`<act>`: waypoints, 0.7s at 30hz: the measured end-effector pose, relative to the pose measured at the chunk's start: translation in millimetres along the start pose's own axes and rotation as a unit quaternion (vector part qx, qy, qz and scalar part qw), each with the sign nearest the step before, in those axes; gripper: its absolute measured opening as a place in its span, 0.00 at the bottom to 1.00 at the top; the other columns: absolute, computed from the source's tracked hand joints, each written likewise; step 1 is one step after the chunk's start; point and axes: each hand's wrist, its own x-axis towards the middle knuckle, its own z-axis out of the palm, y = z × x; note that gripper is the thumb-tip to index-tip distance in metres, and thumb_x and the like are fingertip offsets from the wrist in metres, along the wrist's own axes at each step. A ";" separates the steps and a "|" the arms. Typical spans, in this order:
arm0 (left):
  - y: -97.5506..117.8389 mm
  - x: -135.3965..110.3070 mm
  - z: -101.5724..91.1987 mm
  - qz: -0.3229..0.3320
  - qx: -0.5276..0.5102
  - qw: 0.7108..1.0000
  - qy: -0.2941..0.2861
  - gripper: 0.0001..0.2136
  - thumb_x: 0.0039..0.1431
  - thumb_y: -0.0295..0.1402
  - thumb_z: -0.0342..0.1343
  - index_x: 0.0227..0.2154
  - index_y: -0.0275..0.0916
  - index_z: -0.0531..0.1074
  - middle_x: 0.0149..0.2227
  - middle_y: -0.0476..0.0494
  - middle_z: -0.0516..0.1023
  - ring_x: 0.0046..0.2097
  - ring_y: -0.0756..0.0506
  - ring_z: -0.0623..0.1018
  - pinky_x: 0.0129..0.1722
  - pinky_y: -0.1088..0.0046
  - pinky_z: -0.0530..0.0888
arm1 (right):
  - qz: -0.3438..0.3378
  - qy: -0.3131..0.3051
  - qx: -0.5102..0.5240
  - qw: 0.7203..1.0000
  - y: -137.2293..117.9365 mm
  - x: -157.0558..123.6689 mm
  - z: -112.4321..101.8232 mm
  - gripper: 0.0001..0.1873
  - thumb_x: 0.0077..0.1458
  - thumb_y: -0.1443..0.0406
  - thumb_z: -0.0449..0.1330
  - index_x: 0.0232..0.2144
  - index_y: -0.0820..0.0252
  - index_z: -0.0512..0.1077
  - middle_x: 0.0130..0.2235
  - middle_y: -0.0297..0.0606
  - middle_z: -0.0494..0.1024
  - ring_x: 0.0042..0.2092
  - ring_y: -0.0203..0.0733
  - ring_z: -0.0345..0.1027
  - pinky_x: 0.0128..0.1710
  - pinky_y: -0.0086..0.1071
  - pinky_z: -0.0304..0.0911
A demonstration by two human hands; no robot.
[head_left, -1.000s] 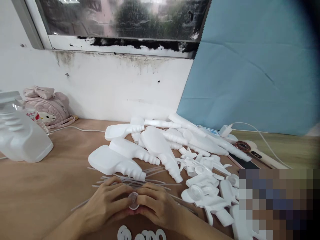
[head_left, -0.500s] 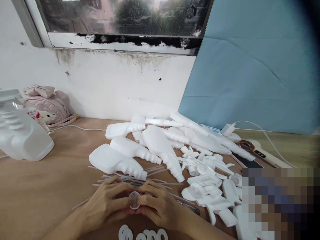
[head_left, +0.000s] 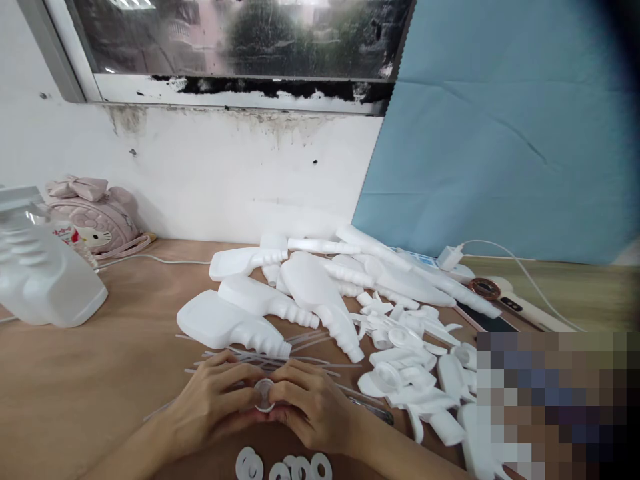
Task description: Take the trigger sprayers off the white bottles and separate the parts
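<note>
Between the fingertips of both hands is a small round translucent cap point(head_left: 264, 395), its open face turned toward me. My left hand point(head_left: 220, 397) grips it from the left, fingers bent and closed. My right hand point(head_left: 313, 400) pinches it from the right with thumb and fingers. Thin clear plastic tubes point(head_left: 320, 339) lie on the table just beyond my hands, partly under white bottles point(head_left: 233, 327). Several flat white rings point(head_left: 250, 463) lie nearest me, below my hands. A metal tool point(head_left: 375, 410), possibly scissors or tweezers, rests partly hidden by my right forearm.
White trigger-shaped plastic parts point(head_left: 400, 373) are heaped at the right. A large translucent jug point(head_left: 55, 287) and a pink pouch point(head_left: 95, 217) stand at the left. A phone point(head_left: 485, 319), a white charger point(head_left: 450, 257) and a handheld fan point(head_left: 520, 303) lie at the right back.
The cap's face has turned slightly between my fingers. Both hands stay together around it, and the whole view has shifted a little.
</note>
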 end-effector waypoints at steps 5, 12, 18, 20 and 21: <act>5.2 2.9 1.6 -0.022 0.002 1.000 0.004 0.03 0.57 0.32 0.50 0.32 0.39 0.67 0.39 0.45 0.75 0.36 0.48 0.73 0.36 0.70 0.65 | -0.005 -0.002 -0.033 0.999 -3.0 -0.9 0.0 0.04 0.57 0.67 0.50 0.32 0.60 0.64 0.32 0.38 0.72 0.33 0.38 0.62 0.35 0.32 0.61; 17.2 8.8 3.1 -0.059 0.020 0.998 0.018 0.08 0.54 0.34 0.55 0.36 0.39 0.65 0.38 0.46 0.75 0.37 0.47 0.73 0.38 0.69 0.64 | 0.045 0.057 -0.025 0.997 -7.2 -12.5 3.3 0.12 0.54 0.66 0.55 0.42 0.59 0.60 0.37 0.39 0.74 0.39 0.39 0.68 0.40 0.32 0.63; 20.7 12.2 -0.6 -0.063 0.007 0.998 -0.013 0.05 0.56 0.33 0.52 0.36 0.39 0.66 0.38 0.46 0.74 0.37 0.48 0.72 0.39 0.70 0.64 | 0.097 0.036 0.020 0.994 -4.1 -14.1 6.4 0.17 0.51 0.65 0.58 0.44 0.60 0.60 0.39 0.40 0.74 0.42 0.40 0.69 0.41 0.32 0.64; 19.5 12.2 -1.1 -0.094 -0.011 0.995 -0.024 0.05 0.56 0.32 0.51 0.35 0.39 0.65 0.39 0.46 0.73 0.38 0.47 0.71 0.40 0.70 0.64 | 0.117 0.029 0.029 0.992 -3.9 -12.5 6.1 0.17 0.51 0.64 0.59 0.43 0.61 0.60 0.39 0.41 0.74 0.41 0.40 0.68 0.41 0.32 0.64; 19.0 12.4 -1.7 -0.106 -0.019 0.994 -0.030 0.05 0.56 0.32 0.51 0.35 0.39 0.65 0.39 0.46 0.73 0.39 0.47 0.71 0.40 0.69 0.64 | 0.123 0.023 0.033 0.992 -4.5 -11.8 5.6 0.16 0.51 0.64 0.59 0.42 0.61 0.61 0.38 0.40 0.74 0.40 0.41 0.68 0.40 0.32 0.64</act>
